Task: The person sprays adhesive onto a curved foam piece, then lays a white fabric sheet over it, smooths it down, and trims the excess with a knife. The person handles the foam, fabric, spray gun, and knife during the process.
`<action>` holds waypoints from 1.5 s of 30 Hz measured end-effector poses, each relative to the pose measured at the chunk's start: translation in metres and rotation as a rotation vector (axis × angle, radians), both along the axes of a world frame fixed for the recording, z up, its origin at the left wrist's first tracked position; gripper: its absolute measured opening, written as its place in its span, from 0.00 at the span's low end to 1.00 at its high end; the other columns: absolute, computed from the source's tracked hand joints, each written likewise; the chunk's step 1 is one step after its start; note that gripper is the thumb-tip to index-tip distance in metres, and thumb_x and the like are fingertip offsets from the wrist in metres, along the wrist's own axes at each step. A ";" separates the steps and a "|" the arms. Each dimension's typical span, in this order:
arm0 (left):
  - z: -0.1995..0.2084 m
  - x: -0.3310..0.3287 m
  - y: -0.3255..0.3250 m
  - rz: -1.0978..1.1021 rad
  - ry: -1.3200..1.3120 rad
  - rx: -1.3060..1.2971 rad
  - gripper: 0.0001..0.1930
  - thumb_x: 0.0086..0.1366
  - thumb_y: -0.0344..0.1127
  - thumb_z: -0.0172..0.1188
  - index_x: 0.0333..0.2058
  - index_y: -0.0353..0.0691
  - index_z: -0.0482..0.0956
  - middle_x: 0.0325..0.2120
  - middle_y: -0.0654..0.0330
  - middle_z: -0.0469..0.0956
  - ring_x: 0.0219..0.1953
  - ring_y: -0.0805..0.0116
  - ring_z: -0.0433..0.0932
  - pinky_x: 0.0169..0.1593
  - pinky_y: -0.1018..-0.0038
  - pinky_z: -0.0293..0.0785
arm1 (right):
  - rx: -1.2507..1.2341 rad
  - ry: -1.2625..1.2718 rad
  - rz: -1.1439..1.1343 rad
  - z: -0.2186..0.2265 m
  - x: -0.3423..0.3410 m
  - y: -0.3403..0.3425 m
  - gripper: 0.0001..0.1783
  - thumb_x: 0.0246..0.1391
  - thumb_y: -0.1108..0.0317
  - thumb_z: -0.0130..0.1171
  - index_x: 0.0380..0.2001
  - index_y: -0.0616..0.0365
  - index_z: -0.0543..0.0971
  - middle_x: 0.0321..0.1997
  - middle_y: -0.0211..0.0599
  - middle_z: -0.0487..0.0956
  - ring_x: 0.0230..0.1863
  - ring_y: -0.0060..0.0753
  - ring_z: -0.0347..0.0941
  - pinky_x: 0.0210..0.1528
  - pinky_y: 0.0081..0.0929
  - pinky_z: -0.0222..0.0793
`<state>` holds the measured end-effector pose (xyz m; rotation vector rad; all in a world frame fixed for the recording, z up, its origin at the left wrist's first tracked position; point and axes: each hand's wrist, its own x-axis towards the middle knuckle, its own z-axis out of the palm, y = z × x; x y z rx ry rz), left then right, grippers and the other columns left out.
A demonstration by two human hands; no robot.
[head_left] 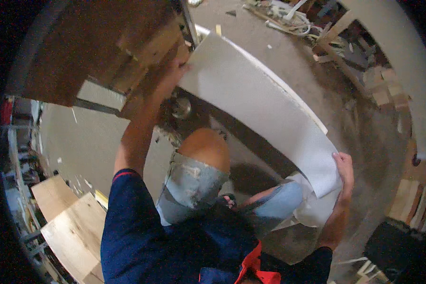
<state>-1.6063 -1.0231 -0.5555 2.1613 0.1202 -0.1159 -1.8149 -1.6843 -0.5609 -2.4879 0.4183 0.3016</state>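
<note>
A long, light grey flexible sheet [255, 99] stretches across in front of my knees, from upper left to lower right. Along its far side runs a narrow white strip or board edge [279, 83]. My left hand [176, 70] is at the sheet's upper left end, its fingers closed at the edge and somewhat blurred. At the lower right end, my right hand [344, 169] pinches the sheet's edge, thumb on top and the other fingers mostly hidden. Crumpled whitish material [317, 208] hangs beneath that end, beside my right knee. A round, shiny container [181, 108] stands below my left hand.
A brown wooden panel [94, 42] fills the upper left, close to my left arm. Pale wooden boards [75, 232] lie at lower left. Scraps [288, 19] are heaped at the far right, wood pieces [407, 203] are stacked nearer, and a black object [393, 246] sits at lower right.
</note>
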 end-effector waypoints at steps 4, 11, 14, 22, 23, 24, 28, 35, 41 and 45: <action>-0.046 0.022 0.027 -0.165 -0.298 0.422 0.19 0.65 0.42 0.62 0.51 0.40 0.82 0.38 0.56 0.83 0.39 0.67 0.80 0.46 0.67 0.75 | 0.005 0.079 0.061 0.002 0.019 0.017 0.21 0.62 0.59 0.59 0.22 0.66 0.73 0.18 0.24 0.67 0.23 0.21 0.60 0.27 0.32 0.59; -0.054 0.031 -0.009 -0.181 -0.100 0.514 0.18 0.66 0.47 0.63 0.44 0.39 0.83 0.37 0.50 0.84 0.37 0.55 0.83 0.45 0.60 0.77 | -0.053 0.354 -0.044 0.024 0.004 0.022 0.18 0.65 0.60 0.57 0.22 0.59 0.74 0.21 0.16 0.66 0.25 0.13 0.58 0.27 0.22 0.54; -0.095 0.042 0.007 -0.116 -0.163 0.186 0.14 0.67 0.42 0.61 0.43 0.37 0.83 0.34 0.50 0.83 0.35 0.56 0.82 0.41 0.63 0.77 | -0.010 0.318 -0.113 0.012 0.001 0.024 0.17 0.64 0.62 0.59 0.22 0.58 0.74 0.20 0.15 0.66 0.24 0.13 0.58 0.25 0.23 0.53; -0.090 0.044 0.019 -0.083 -0.062 0.265 0.19 0.67 0.44 0.62 0.51 0.40 0.81 0.43 0.60 0.82 0.42 0.71 0.79 0.48 0.72 0.74 | -0.037 0.225 -0.364 0.018 -0.033 -0.013 0.10 0.58 0.66 0.65 0.29 0.62 0.81 0.33 0.24 0.78 0.33 0.16 0.69 0.34 0.20 0.64; -0.079 0.025 0.014 -0.020 -0.127 0.165 0.19 0.68 0.45 0.61 0.50 0.39 0.81 0.42 0.61 0.82 0.42 0.72 0.78 0.48 0.73 0.74 | 0.031 0.215 -0.494 0.021 -0.037 -0.008 0.09 0.57 0.66 0.66 0.29 0.62 0.81 0.35 0.25 0.78 0.33 0.17 0.70 0.34 0.21 0.65; -0.074 0.020 0.010 0.038 -0.110 0.096 0.18 0.68 0.45 0.61 0.50 0.39 0.81 0.41 0.62 0.82 0.42 0.73 0.78 0.49 0.74 0.73 | 0.063 0.225 -0.490 0.025 -0.046 -0.010 0.09 0.57 0.67 0.65 0.28 0.62 0.81 0.34 0.25 0.78 0.32 0.17 0.69 0.34 0.21 0.65; -0.068 0.025 0.009 0.228 0.093 -0.008 0.18 0.69 0.44 0.61 0.50 0.39 0.80 0.40 0.64 0.82 0.42 0.76 0.77 0.50 0.76 0.72 | 0.038 0.341 -0.346 0.039 -0.059 -0.020 0.10 0.60 0.67 0.62 0.28 0.62 0.79 0.33 0.24 0.77 0.30 0.18 0.66 0.33 0.23 0.63; -0.091 0.066 0.009 0.160 -0.040 0.068 0.17 0.68 0.42 0.63 0.51 0.39 0.80 0.39 0.61 0.83 0.38 0.74 0.78 0.45 0.74 0.74 | -0.131 0.250 -0.387 0.002 -0.020 0.006 0.15 0.62 0.61 0.61 0.34 0.67 0.80 0.31 0.26 0.76 0.35 0.19 0.66 0.38 0.22 0.63; -0.095 0.102 0.006 0.041 -0.017 0.207 0.16 0.67 0.42 0.63 0.46 0.36 0.81 0.36 0.58 0.84 0.36 0.72 0.79 0.43 0.73 0.74 | -0.134 0.173 -0.496 -0.018 0.014 -0.012 0.19 0.62 0.59 0.65 0.46 0.64 0.78 0.44 0.32 0.78 0.43 0.23 0.71 0.47 0.24 0.68; -0.099 0.116 0.006 -0.041 -0.086 0.225 0.15 0.68 0.41 0.63 0.44 0.35 0.82 0.34 0.58 0.84 0.34 0.73 0.79 0.41 0.73 0.74 | 0.060 0.268 -0.459 -0.019 0.026 -0.049 0.22 0.61 0.59 0.66 0.51 0.61 0.75 0.46 0.34 0.78 0.46 0.25 0.71 0.52 0.25 0.68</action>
